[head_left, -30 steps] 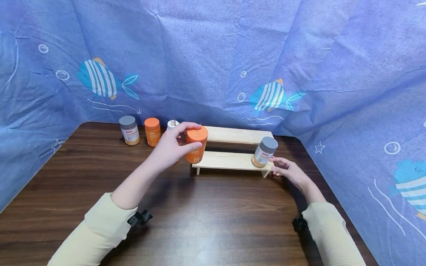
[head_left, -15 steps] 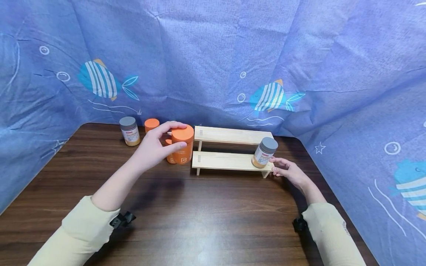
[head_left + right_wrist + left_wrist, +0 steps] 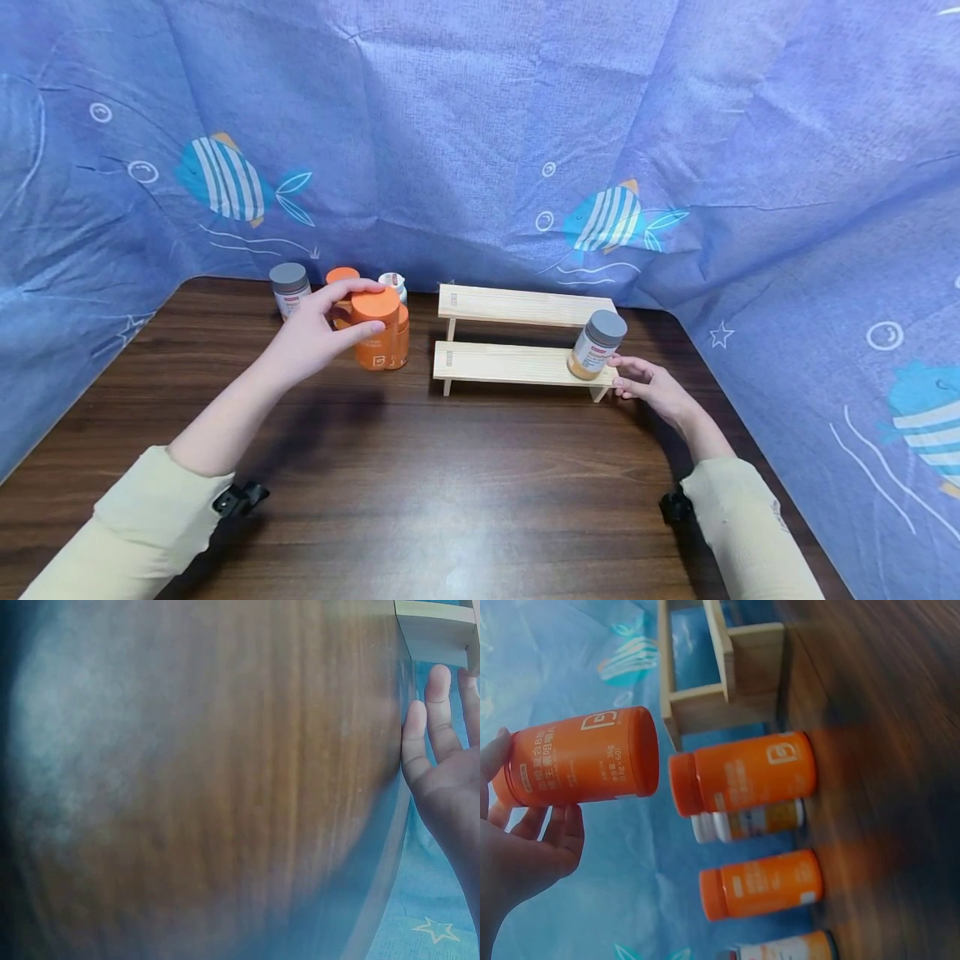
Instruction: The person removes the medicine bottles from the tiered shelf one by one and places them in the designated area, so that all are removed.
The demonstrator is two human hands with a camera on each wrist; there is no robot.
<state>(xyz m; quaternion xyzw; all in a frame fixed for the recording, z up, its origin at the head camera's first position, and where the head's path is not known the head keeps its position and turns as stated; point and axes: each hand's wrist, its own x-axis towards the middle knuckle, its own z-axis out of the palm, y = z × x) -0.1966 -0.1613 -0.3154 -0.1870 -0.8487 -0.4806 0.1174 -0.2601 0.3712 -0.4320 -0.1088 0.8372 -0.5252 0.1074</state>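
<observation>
My left hand (image 3: 311,333) holds an orange supplement bottle (image 3: 375,333) above the table, left of a two-step wooden rack (image 3: 510,364). In the left wrist view the bottle (image 3: 585,757) sits between thumb and fingers, clear of the standing bottles. My right hand (image 3: 648,385) grips the right end of the rack's lower step, its thumb in front and fingers behind. A grey-lidded jar (image 3: 594,350) stands on that step beside the fingertips. Only some of the right hand's fingers (image 3: 439,712) show in the right wrist view, below the rack's end (image 3: 439,630).
Behind the held bottle stands another orange bottle (image 3: 402,343), with a white-capped one (image 3: 393,283) farther back. More to the left are an orange-capped bottle (image 3: 342,274) and a grey-lidded jar (image 3: 288,279), both partly covered. A blue fish-print cloth (image 3: 465,167) hangs behind the brown table (image 3: 525,492).
My left hand has carried the orange bottle leftward, away from the rack's left end and across in front of the standing bottles. The right hand and the jar on the rack stay put.
</observation>
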